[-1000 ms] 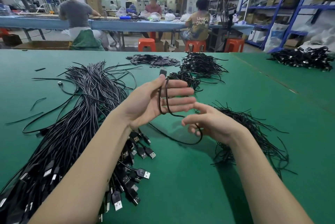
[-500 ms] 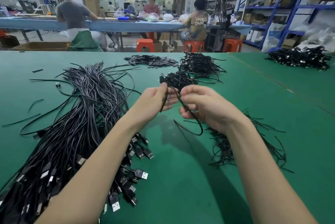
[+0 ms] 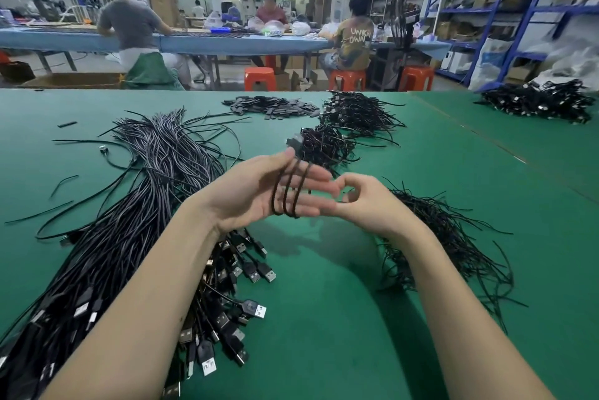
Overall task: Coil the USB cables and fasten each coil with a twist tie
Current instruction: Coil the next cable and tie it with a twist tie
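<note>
Beyond the green table [image 3: 324, 318] stands a blue bench [image 3: 194, 41] with three seated workers; orange stools [image 3: 260, 78] stand beneath it, blue shelving [image 3: 505, 10] to its right.

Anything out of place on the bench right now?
Mostly routine. A few stray cables lie apart on the green table, left of the main cable bundle. The left hand has the cable looped over its fingers.
</note>
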{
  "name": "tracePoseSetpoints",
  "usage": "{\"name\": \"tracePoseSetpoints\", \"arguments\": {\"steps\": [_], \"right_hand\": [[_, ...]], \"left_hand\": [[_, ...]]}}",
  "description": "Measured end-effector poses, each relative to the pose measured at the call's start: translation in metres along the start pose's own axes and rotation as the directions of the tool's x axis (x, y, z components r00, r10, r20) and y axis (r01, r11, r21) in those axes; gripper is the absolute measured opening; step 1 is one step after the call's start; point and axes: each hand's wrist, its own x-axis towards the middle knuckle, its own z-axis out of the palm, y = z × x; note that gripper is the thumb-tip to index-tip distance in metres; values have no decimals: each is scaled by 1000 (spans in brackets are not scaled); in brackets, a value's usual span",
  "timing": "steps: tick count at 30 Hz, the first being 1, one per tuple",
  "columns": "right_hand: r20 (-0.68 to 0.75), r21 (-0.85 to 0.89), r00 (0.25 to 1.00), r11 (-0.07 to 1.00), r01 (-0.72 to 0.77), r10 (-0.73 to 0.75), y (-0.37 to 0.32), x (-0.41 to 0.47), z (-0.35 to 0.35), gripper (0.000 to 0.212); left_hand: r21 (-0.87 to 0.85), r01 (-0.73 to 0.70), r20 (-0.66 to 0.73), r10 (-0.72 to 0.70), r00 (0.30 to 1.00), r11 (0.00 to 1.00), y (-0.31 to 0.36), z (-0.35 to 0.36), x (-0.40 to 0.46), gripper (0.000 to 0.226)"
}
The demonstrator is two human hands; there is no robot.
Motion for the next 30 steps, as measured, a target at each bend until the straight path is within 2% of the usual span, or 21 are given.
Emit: {"name": "tracePoseSetpoints", "arguments": {"steps": [2,4,6,7,10,13,17,19,24,26,28,30], "right_hand": [[-8,220,1000,975,20,-18,-3,2,-5,26],[21,330,1000,944,-8,1,-11,1,-7,14],[29,338,1000,941,-7,-3,-20,0,-5,7],[17,332,1000,943,11,-18,-25,-1,-3,8],[20,374,996,924,77,-91,-36,-6,1,19],[172,419,973,905,72,-157,-38,-11,5,21],[301,424,943,906,2,-143,-31,-13,11,17],[321,410,939,912,-22,-121,-26,-11,15,17],[337,489,935,870,-70,-113,-18,-9,19,19],[276,575,958,812,-99,-79,-16,-6,19,15],[170,685,985,721,-108,-14,-14,-2,17,7],[118,701,993,708,-79,-7,-13,1,12,11]], "left_hand": [[216,138,22,-146,989,967,-4,2,2,56],[420,217,-56,-214,975,881,-10,7,7,55],[534,244,-174,-177,969,810,-16,12,14,53],[541,229,-230,-119,966,809,-19,14,17,52],[422,101,-412,92,906,901,-23,15,25,48],[156,-79,-497,147,855,985,-22,12,30,49],[-131,-243,-484,152,862,961,-18,11,32,55],[-213,-305,-496,167,852,928,-15,11,32,54],[-262,-306,-513,137,847,915,-14,14,32,41],[-318,-313,-493,126,861,895,-15,12,31,43],[-399,-294,-423,110,899,869,-15,11,28,44],[-428,-236,-322,97,942,873,-15,9,25,43]]}}
